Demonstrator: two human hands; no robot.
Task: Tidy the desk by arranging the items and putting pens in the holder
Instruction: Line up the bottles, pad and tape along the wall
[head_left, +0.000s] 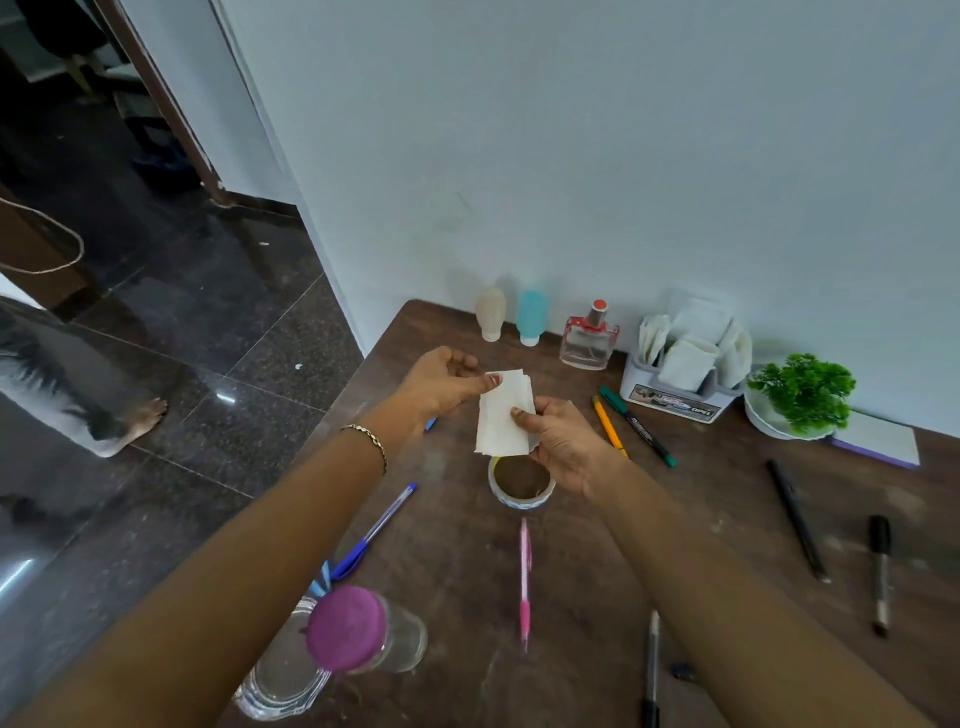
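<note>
Pens (797, 519) lay loose across the brown desk (691, 561), none of them yet in the holder. At the bottom edge of the frame a grey pen (652, 670) pointed away, with a purple-capped bottle (345, 629) at lower left. Just above were a pink pen (524, 582), a blue pen (371, 532) and, at right, a black marker (879, 571).

In the middle of the frame, over a tape roll (521, 483), both hands worked on a stack of white paper slips (505, 413). The left hand (441, 384) pinched its upper corner. The right hand (561, 441) gripped the lower edge with the thumb on top. Held at opposite ends like this, the slips were most likely being squared into a neat pile.

Right of the hands, an orange pen (610, 426) and a green marker (636, 426) lay side by side, angled towards the holder (680, 400). The holder stood right of centre near the wall and was already stuffed with folded white papers, so the pens would find little room. A small green plant (802, 389) stood to its right and a perfume bottle (588, 338) to its left.
</note>
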